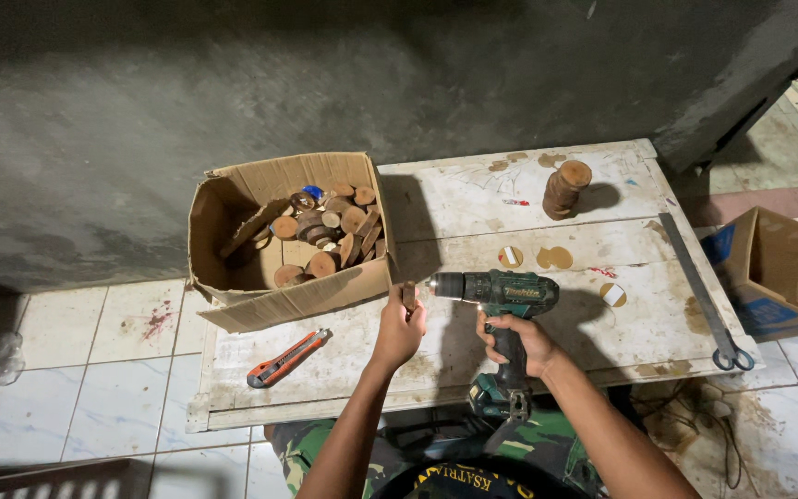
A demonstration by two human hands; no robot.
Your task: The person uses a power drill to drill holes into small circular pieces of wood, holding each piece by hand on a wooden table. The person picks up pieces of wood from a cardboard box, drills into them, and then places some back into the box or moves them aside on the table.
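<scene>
My right hand [515,340] grips the handle of a teal and black cordless drill [502,294], held level with its bit pointing left and its work light on. My left hand [399,331] holds a small round wooden piece [409,296] upright on the worn white table [602,323], right at the tip of the bit. Both forearms reach in from the bottom of the view, above my camouflage trousers.
An open cardboard box [233,296] with several round wood slices sits at the table's left. An orange utility knife [286,359] lies near the front edge. A stack of wood discs [565,188] stands at the back, a metal bar [702,286] lies on the right, another box [787,268] sits on the floor.
</scene>
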